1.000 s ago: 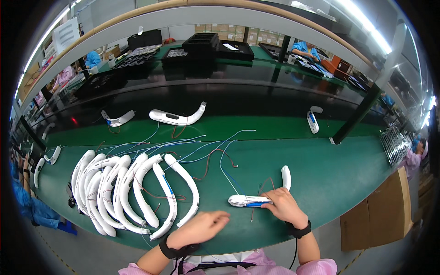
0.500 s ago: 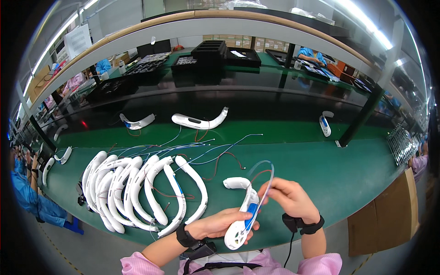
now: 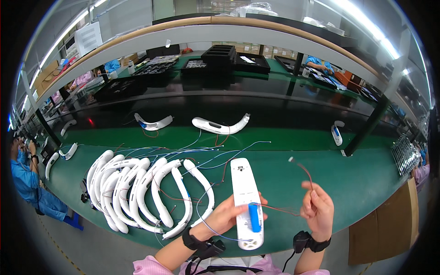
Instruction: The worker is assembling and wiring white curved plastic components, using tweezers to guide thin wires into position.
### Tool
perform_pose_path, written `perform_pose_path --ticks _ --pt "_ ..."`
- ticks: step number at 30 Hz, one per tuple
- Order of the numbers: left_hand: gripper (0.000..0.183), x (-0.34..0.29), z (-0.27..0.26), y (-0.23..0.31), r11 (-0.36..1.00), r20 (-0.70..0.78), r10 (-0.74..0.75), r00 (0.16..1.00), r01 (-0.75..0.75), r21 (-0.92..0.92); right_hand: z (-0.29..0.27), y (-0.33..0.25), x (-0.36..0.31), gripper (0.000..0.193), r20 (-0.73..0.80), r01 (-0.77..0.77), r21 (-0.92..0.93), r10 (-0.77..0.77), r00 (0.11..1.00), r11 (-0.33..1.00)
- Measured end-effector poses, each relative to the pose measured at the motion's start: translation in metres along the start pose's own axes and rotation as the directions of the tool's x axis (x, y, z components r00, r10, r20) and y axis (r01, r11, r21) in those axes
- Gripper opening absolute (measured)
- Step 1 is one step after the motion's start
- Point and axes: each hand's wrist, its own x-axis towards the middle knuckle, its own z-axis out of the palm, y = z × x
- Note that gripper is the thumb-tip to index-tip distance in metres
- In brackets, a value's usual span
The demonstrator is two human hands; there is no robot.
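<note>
My left hand (image 3: 223,217) is closed around a long white plastic housing (image 3: 243,183), its broad face up and one end pointing away from me. A blue block (image 3: 254,217) sits in the housing near my thumb. From beside that block a thin red wire (image 3: 280,209) runs right to my right hand (image 3: 317,208). There my fingers pinch the wire, and its free end with a small white connector (image 3: 291,159) sticks up past them. A pale blue wire (image 3: 200,211) loops from the housing's near end over my left hand.
Several curved white housings (image 3: 133,197) lie in a row on the green table (image 3: 366,183) to the left, loose wires trailing behind. Farther back lie another curved housing (image 3: 222,128) and smaller white pieces (image 3: 337,134). A cardboard box (image 3: 389,224) stands at the right edge.
The housing has turned in my left hand and points away from me. My right hand has moved right, off the pale blue wire, and now holds the red wire stretched out.
</note>
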Motion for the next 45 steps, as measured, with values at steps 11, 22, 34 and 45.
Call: perform_pose_path --ticks 11,22,34,45 --pt "0.066 0.010 0.023 0.001 0.898 -0.210 0.413 0.886 -0.358 0.256 0.046 0.025 -0.046 0.020 -0.255 0.261 -0.441 -0.399 0.881 0.858" --pt "0.071 0.003 0.044 -0.016 0.784 -0.221 0.620 0.753 -0.596 0.172 0.109 0.052 -0.046 0.016 -0.041 0.365 -0.496 -0.441 0.897 0.788" --pt "0.069 0.000 0.027 -0.021 0.675 -0.076 0.707 0.703 -0.640 0.368 0.102 0.042 -0.042 0.012 0.063 0.247 -0.453 -0.246 0.967 0.856" --pt "0.035 -0.001 0.012 -0.035 0.501 0.176 0.718 0.673 -0.676 0.540 0.096 0.026 -0.034 0.010 0.185 0.098 -0.451 -0.015 0.983 0.887"
